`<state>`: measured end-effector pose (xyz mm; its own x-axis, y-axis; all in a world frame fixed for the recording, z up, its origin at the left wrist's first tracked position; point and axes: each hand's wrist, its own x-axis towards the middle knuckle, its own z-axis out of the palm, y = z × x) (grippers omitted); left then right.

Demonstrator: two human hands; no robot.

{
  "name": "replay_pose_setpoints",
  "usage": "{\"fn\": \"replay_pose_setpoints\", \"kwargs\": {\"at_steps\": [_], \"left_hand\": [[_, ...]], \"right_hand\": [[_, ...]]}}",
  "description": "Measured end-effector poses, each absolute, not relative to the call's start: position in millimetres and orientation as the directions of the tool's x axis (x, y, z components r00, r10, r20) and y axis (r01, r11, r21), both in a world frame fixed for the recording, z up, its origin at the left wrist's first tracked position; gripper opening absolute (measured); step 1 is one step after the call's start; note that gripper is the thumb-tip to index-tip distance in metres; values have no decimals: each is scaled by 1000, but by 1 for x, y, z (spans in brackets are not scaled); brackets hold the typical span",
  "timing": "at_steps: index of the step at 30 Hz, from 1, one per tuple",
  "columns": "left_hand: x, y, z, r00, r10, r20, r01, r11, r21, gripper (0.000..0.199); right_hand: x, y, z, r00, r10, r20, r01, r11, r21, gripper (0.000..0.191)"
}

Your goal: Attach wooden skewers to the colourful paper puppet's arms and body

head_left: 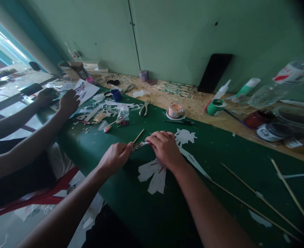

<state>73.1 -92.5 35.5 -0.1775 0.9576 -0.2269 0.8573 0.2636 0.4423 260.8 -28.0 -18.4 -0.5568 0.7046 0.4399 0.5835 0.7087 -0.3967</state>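
Observation:
My left hand (115, 157) is closed, thumb and fingers pinching one end of a narrow pale piece with dark outlines (139, 146). My right hand (166, 148) pinches the other end, so the piece spans the gap between the hands; its exact kind is unclear. A thin wooden stick (139, 135) juts up beside my left thumb. Below my right hand lies a white paper cut-out (155, 177) with flared parts. Another jagged paper cut-out (186, 136) rests just beyond it. A long paper strip (193, 161) runs toward a stick at the right.
Thin sticks (255, 193) lie at the right on the green tabletop (131, 206). A jar of orange paint (174, 111), hole-punch-like pliers (144, 108) and paper scraps (97, 112) are farther back. A green paint jar (215, 107) stands right. At left, a co-worker's hands (68, 102) handle paper.

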Motion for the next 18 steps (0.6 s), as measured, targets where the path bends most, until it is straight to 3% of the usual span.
{"fn": "replay_pose_setpoints", "kwargs": {"at_steps": [10,14,16,18], "left_hand": [[73,-90,35,-188,955,-231,870,271,411,55],[68,-88,33,-149,964,-220,852,238,465,51],[65,-86,35,-125,961,-246,819,240,521,53],[63,-83,41,-136,957,-255,792,260,553,55]], "right_hand": [[261,-27,-18,-568,708,419,580,706,-406,18],[263,-38,4,-460,706,538,608,692,-389,22],[260,-51,19,-311,730,608,606,645,-465,23],[252,-68,28,-222,830,511,509,546,-666,31]]}}
